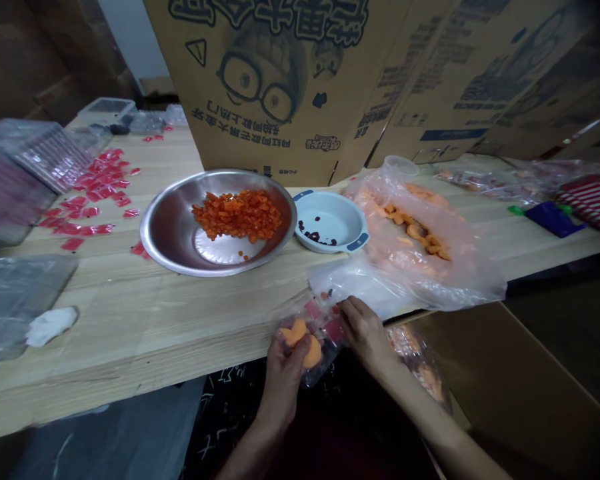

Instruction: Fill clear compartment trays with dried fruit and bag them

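My left hand (pixel 284 370) is closed on the lower left side of a clear plastic package (pixel 313 379) at the table's front edge. Orange rounded pieces (pixel 313 351) show by the thumb, and pink-red packets (pixel 334 329) and dark bits show through the clear plastic. At the package's upper right, the fingers of my right hand (pixel 367 331) are bent and pressed together. A small reddish piece shows at their tips; whether they pinch it or the plastic is hidden. Just beyond lies a flat clear plastic sheet or bag (pixel 360 283).
Orange diced pieces (pixel 240 215) fill part of a steel bowl (pixel 167 250). A pale blue basin (pixel 337 213) holds dark bits. Right of it lies a large plastic bag (pixel 460 267) of orange pieces. Pink packets (pixel 100 190) lie left. Cardboard boxes (pixel 280 143) stand behind; an open carton (pixel 520 373) sits below right.
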The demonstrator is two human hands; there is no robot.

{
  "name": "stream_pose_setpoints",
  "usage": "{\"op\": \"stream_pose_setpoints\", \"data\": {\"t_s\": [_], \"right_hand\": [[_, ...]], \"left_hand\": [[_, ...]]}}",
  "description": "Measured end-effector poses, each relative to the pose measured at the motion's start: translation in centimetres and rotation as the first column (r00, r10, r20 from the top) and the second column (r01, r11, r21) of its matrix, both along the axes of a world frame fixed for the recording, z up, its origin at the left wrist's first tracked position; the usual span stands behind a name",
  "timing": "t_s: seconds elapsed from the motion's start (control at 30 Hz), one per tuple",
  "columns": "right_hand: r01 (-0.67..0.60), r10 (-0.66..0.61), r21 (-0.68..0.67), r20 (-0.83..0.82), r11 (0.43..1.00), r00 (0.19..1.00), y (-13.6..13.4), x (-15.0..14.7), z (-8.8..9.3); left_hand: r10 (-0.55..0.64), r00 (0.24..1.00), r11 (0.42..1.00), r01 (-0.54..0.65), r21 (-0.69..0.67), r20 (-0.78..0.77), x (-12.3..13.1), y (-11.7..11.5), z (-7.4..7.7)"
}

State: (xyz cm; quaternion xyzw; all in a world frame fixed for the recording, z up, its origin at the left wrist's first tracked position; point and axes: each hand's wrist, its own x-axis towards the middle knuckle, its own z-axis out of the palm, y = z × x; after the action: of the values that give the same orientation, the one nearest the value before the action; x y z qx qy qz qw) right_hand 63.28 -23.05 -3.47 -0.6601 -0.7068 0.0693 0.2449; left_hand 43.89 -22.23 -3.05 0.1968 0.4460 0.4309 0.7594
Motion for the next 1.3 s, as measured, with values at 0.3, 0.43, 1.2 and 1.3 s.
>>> {"op": "stream_pose_setpoints", "data": {"t_s": [0.3,0.43,1.2,1.3], "right_hand": [[0.106,-0.104,0.005,-0.141,0.994,0.984,3.2,-2.4,-0.2],[-0.011,0.013,0.013,-0.142,1.000,0.990,3.9,-4.2,-0.8],[-0.150,0.140,-0.015,-0.262,0.989,0.955,-1.4,-5.1,0.7],[-0.215,0.190,-0.024,-0.377,0.976,0.906,-1.9,-6.7,1.4]], "left_hand": [[-0.126,0.986,0.992,0.128,0.014,-0.111,-2.8,1.0,1.3],[-0.077,0.995,0.997,0.078,0.023,-0.058,-2.5,0.9,0.5],[0.032,0.998,0.999,-0.030,-0.038,0.049,-1.5,-0.9,-0.5],[0.053,0.998,0.998,-0.052,-0.030,0.025,-1.4,-1.4,-0.4]]}}
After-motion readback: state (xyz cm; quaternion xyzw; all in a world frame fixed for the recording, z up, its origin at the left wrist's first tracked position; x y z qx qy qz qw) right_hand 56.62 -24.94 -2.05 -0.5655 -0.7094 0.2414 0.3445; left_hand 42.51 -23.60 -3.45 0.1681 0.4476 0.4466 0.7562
